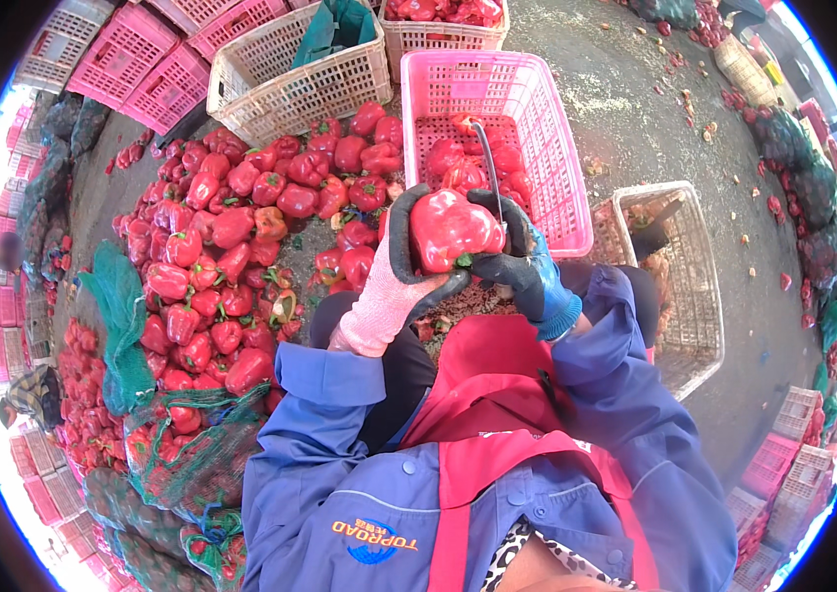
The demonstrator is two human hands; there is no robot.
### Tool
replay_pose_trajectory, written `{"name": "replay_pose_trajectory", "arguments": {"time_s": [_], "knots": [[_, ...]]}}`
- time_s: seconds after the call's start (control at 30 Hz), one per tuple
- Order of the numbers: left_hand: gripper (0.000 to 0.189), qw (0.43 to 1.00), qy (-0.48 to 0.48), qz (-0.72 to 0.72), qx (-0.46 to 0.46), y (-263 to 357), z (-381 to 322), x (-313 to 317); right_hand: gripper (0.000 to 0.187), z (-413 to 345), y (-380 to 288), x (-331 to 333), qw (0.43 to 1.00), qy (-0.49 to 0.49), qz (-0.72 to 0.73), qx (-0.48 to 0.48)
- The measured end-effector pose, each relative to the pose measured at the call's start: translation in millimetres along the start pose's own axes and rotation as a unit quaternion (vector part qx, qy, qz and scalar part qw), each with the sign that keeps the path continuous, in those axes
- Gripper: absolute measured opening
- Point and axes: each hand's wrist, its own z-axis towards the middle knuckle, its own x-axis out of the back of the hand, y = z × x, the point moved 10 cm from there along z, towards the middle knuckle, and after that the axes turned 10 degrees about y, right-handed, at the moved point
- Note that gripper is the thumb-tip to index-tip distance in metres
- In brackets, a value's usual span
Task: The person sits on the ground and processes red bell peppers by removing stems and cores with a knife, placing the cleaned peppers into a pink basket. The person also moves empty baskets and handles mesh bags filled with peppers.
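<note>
My left hand (407, 270), in a pink glove with a black coated palm, cups a large red bell pepper (451, 229) from its left side. The pepper's green stem points toward my body. In a blue and black glove, my right hand (518, 248) grips a thin curved metal tool (489, 159), perhaps a hooked knife; its handle is mostly hidden. The right fingertips also touch the pepper. Just beyond my hands stands a pink plastic crate (573, 185) with several red peppers (463, 166) inside. A large heap of red bell peppers (233, 226) lies on the floor to my left.
A whitish crate (300, 96) holding green cloth stands beyond the heap, beside another crate of peppers (444, 35). To my right sits a whitish crate (699, 296) with scraps. Green mesh sacks (196, 444) lie at left. Pink crates (122, 55) are stacked far left. A person (33, 392) bends at left.
</note>
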Motion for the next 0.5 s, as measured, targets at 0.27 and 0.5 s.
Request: {"name": "replay_pose_trajectory", "arguments": {"time_s": [0.27,0.5], "knots": [[0.070,0.998,0.032,0.023,0.040,-2.6,3.1,5.5,0.066,-2.5,17.9,-2.3,0.994,-0.014,-0.020,-0.107],[0.041,0.966,0.030,-0.134,0.221,-32.0,1.6,2.8,0.054,-1.8,30.9,-8.8,0.979,-0.004,0.097,-0.179]]}}
